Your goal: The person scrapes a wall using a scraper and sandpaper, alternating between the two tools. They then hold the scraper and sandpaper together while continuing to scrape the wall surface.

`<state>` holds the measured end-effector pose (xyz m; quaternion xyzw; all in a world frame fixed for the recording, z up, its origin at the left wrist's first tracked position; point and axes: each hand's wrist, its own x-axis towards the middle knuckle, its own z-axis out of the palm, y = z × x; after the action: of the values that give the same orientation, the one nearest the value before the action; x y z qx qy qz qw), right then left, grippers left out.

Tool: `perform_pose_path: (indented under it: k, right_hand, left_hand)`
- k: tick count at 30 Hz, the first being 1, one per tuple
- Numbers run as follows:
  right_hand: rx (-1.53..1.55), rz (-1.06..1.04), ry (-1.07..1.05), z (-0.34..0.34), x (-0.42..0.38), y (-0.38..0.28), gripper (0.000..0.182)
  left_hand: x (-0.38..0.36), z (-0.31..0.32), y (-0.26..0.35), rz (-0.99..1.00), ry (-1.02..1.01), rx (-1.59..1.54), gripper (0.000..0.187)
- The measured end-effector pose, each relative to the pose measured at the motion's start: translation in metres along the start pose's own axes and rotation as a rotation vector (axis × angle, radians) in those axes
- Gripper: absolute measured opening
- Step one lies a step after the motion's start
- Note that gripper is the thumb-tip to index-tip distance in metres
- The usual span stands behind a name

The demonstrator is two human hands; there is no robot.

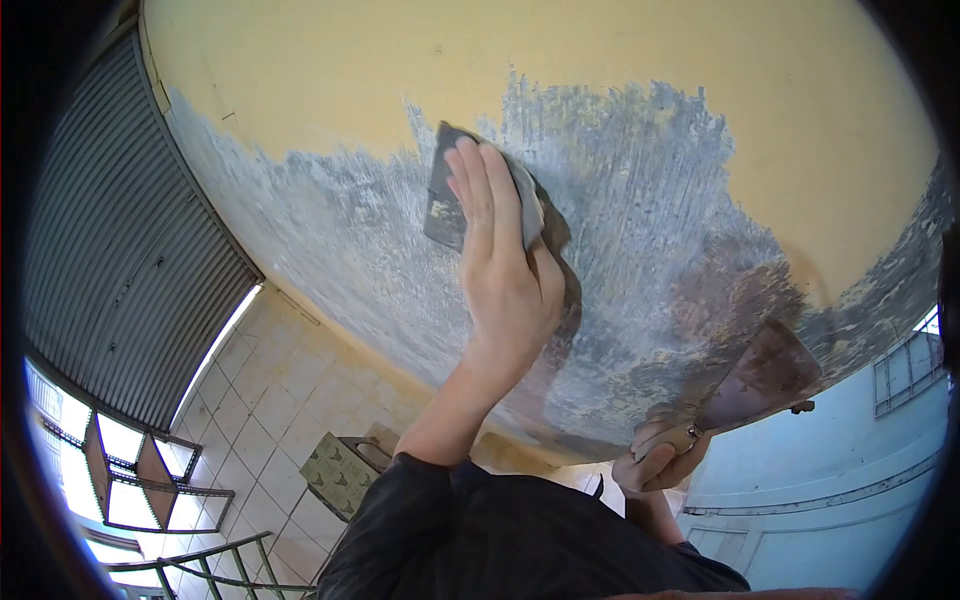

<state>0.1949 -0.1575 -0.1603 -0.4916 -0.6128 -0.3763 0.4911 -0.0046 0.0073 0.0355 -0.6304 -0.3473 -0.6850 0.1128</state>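
My left hand (505, 270) presses flat against the wall, fingers over a dark grey folded piece that looks like sandpaper (440, 205). A paler edge of it shows beside the fingers on the right. The wall under it is scuffed grey and white in a ragged patch (620, 200), with yellow paint (800, 110) above. Lower right, my right hand (665, 460) is wrapped around the handle of a wide putty knife (760, 380). Its stained blade points up and to the right, in front of the wall's lower part.
A corrugated metal shutter (130, 230) stands on the left. Below it are a metal-framed shelf (150, 485), green metal rails (215, 570) and a tiled floor (255, 420). A green patterned seat (345, 475) stands near my left arm. A light blue door (810, 520) is at lower right.
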Motion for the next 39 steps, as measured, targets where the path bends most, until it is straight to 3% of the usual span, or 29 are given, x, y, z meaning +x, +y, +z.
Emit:
perform_pose_path:
  k: [2,3,5,6,8,11,12,15,17,19,21,23,25,27,31,32,36,38,39]
  right_hand:
    - [0.146,0.055,0.078,0.007,-0.017,0.001,0.066]
    - [0.146,0.053,0.089,0.010,-0.010,0.000,0.066]
    - [-0.209,-0.207,0.015,0.006,0.006,-0.009,0.064]
    - [-0.209,-0.208,0.005,0.003,0.017,-0.017,0.064]
    - [0.714,0.302,-0.029,0.004,0.037,-0.034,0.058]
    - [0.507,0.320,0.113,0.016,0.024,-0.030,0.070]
    - [0.503,0.319,0.121,0.016,0.022,-0.028,0.070]
    - [0.544,0.350,0.137,0.012,-0.004,-0.026,0.071]
    - [0.707,0.432,0.101,0.005,-0.035,-0.019,0.068]
    - [0.680,0.459,0.042,-0.002,-0.032,-0.021,0.068]
    - [0.656,0.484,-0.007,-0.008,-0.028,-0.025,0.067]
    - [0.328,0.386,-0.023,-0.007,-0.026,-0.033,0.067]
    - [0.457,0.435,0.027,-0.003,-0.012,-0.038,0.067]
    - [0.590,0.496,0.069,0.001,-0.003,-0.044,0.068]
    - [0.357,0.286,0.044,0.012,0.017,-0.033,0.058]
    - [0.300,0.233,0.036,0.013,0.020,-0.033,0.055]
    - [0.523,0.415,0.040,0.017,0.008,-0.038,0.055]
    - [-0.138,-0.146,0.080,0.020,0.043,-0.036,0.065]
    - [-0.134,-0.143,0.080,0.018,0.042,-0.045,0.065]
  left_hand:
    - [-0.036,-0.007,0.010,0.003,-0.114,-0.050,0.068]
    - [-0.056,-0.008,0.011,0.002,-0.229,-0.096,0.077]
    - [-0.062,-0.002,0.005,0.002,-0.234,-0.110,0.078]
    - [-0.044,-0.003,0.005,0.033,-0.201,-0.114,0.079]
    - [-0.002,-0.006,-0.006,0.098,-0.150,-0.106,0.080]
    - [0.011,-0.005,-0.007,0.130,-0.120,-0.066,0.079]
    - [-0.003,-0.002,0.003,0.069,-0.040,-0.017,0.055]
    - [-0.041,-0.003,0.007,0.013,-0.122,-0.036,0.054]
    - [-0.022,-0.002,0.003,0.013,-0.093,-0.035,0.052]
    - [0.015,-0.005,-0.009,0.111,-0.097,-0.081,0.079]
    - [0.016,-0.006,-0.007,0.114,-0.087,-0.093,0.078]
    - [-0.011,-0.009,-0.003,0.047,-0.151,-0.081,0.077]
    - [-0.039,-0.008,-0.001,0.021,-0.189,-0.072,0.075]
    - [-0.044,-0.010,0.001,0.023,-0.139,0.006,0.055]
    - [0.019,-0.010,-0.015,0.139,-0.029,0.032,0.057]
    - [0.019,-0.009,-0.011,0.087,-0.033,0.031,0.058]
    - [-0.052,-0.012,0.007,0.006,-0.160,-0.050,0.063]
    - [-0.069,-0.009,0.003,0.003,-0.201,-0.074,0.067]
    - [-0.058,-0.010,0.002,0.004,-0.204,-0.069,0.067]
